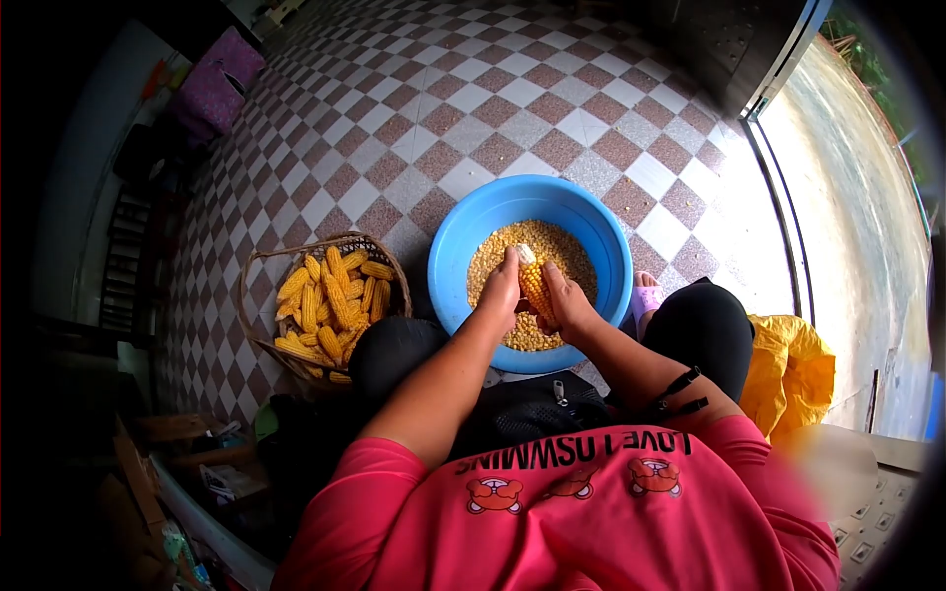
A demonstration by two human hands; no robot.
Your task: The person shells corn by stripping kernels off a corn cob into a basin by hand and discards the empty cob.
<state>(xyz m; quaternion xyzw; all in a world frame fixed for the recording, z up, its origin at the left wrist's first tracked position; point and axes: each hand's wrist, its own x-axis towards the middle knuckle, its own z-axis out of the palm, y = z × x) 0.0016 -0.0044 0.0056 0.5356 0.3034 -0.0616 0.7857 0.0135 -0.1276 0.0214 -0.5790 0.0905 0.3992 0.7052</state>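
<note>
Between my two hands is an ear of corn [533, 286], its pale end pointing away from me and part of its rows still yellow with kernels. My left hand [500, 294] grips it from the left, and my right hand [569, 301] wraps its right side with the thumb along the kernels. Both hands are over a round blue basin [448, 231]. Loose yellow kernels [572, 248] cover the bottom of the basin. The fingers under the ear are partly hidden.
Left of the basin stands a woven basket [258, 330] heaped with whole corn ears [330, 295]. A yellow sack [788, 374] lies to the right of my knee. Stray kernels dot the checkered tile floor [394, 118]. A doorway opens at the right.
</note>
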